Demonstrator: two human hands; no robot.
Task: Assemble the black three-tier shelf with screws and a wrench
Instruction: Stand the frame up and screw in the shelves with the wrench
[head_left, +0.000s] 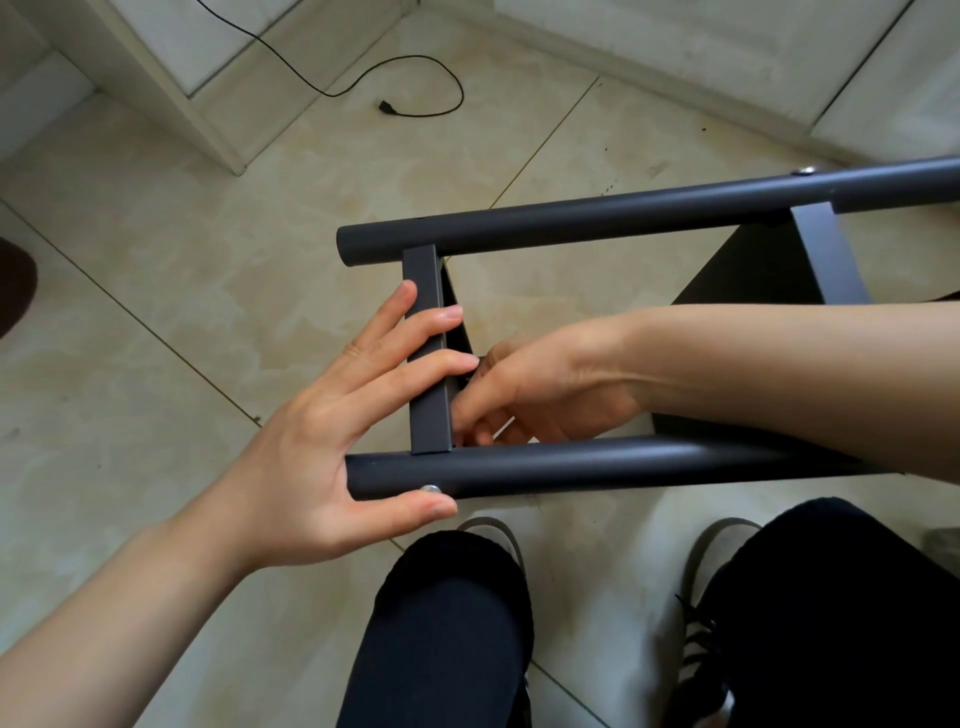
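Over a tiled floor, the black shelf frame (571, 218) lies sideways, partly assembled. Left hand (332, 431), fingers spread, steadies a crossbar (427, 364); right hand (540, 389) curls behind it, perhaps threading a nut onto the near screw (430, 488).

The right hand's (540, 395) fingertips vanish behind the crossbar (428, 358), whatever they pinch unseen, while both tubes (623, 210) run off the right edge.

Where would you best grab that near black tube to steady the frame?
Probably at the near tube's bare left end, from the left, as the left hand does: thumb beneath by the screw, fingers across the crossbar. The right hand occupies the inside.
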